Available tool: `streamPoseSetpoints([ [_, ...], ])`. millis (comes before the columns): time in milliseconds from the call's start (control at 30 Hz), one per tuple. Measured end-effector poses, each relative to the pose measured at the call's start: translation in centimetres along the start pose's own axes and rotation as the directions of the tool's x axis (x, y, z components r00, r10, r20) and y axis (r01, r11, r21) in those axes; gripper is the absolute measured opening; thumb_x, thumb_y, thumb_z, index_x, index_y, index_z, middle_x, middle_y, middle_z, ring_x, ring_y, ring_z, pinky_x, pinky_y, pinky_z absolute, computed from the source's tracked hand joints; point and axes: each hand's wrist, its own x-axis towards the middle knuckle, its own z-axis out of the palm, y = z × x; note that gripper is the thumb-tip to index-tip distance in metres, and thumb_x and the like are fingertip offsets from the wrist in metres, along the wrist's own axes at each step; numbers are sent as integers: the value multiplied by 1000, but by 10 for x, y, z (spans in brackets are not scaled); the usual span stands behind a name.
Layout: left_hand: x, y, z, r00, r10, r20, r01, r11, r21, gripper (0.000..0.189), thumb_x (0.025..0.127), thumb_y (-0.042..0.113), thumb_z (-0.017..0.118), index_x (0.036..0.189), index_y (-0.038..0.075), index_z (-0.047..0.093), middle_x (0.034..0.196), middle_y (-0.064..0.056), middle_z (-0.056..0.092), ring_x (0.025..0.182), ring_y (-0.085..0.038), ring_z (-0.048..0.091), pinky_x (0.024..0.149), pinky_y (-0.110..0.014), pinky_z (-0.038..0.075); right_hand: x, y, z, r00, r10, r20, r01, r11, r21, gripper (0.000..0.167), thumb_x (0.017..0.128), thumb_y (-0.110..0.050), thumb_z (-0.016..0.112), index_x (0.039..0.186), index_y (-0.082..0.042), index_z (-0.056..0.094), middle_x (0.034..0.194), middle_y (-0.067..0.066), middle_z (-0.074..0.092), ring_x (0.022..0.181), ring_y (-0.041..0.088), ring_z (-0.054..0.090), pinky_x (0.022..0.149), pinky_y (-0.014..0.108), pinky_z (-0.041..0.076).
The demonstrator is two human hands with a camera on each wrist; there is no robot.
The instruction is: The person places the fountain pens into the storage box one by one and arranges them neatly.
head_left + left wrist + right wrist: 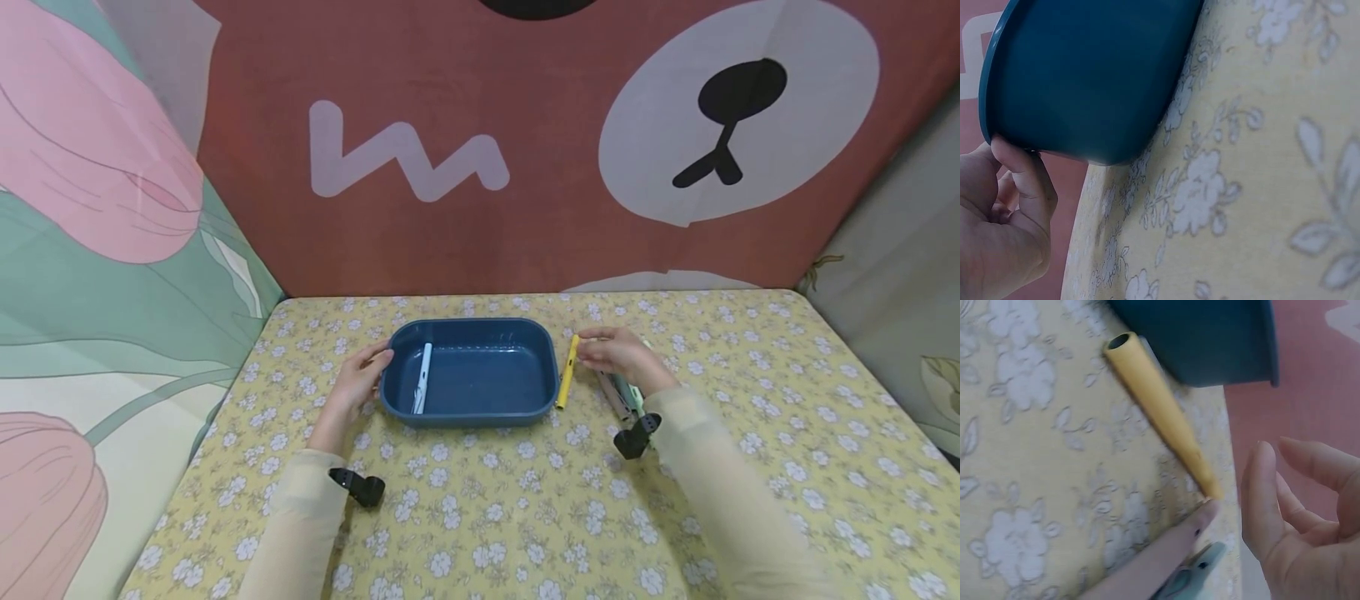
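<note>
My left hand (354, 385) holds the left end of a dark blue rectangular tray (465, 420). In the left wrist view its thumb and fingers pinch the tray's rim. A light blue pen (423, 377) lies inside, near the tray's left end. Just right of the tray, a yellow pen (567, 372) lies on the cloth. My right hand (628, 358) hovers by the pen's far end, its loosely bent fingers apart from it in the right wrist view. Below that hand are a mauve-brown pen (1154, 559) and a pale green pen (1200, 565), partly hidden in the head view.
A yellow flowered cloth (480, 508) covers the table. Behind it stands a reddish-brown printed backdrop (450, 242), with patterned hangings (97, 292) on the left and more on the right. Black wrist cameras (363, 487) sit on both forearms.
</note>
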Motion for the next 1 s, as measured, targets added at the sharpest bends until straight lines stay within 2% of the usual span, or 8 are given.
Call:
streamPoseSetpoints([
  [333,1,-1,0,1000,4,-4,-4,1000,0,49,100,36,49,146,21,41,103,-2,58,62,-5,51,53,-18,42,2,13,5,998,46,-31,-47,998,-33,53,97,-7,52,145,6,32,135,25,49,83,1,64,83,20,55],
  [500,0,-1,-1,1000,16,4,-16,1000,6,50,100,36,48,147,21,40,100,0,59,61,-4,50,53,-19,42,3,13,7,998,49,-46,-52,997,-63,53,97,-8,52,144,6,32,134,25,50,84,2,63,85,22,55],
  [767,0,0,0,1000,25,10,-25,1000,1,49,100,34,48,147,21,40,98,0,59,60,-5,49,52,-18,43,9,13,14,992,54,-113,-66,992,-104,50,95,-4,55,141,8,39,134,30,50,77,2,65,81,23,57],
  [1000,0,-2,-1,1000,15,7,-15,1000,3,49,100,36,48,146,21,40,101,-1,58,60,-4,49,53,-19,42,5,13,22,995,11,-103,-31,981,-192,46,95,-7,53,136,11,42,131,30,50,90,12,65,85,29,56],
])
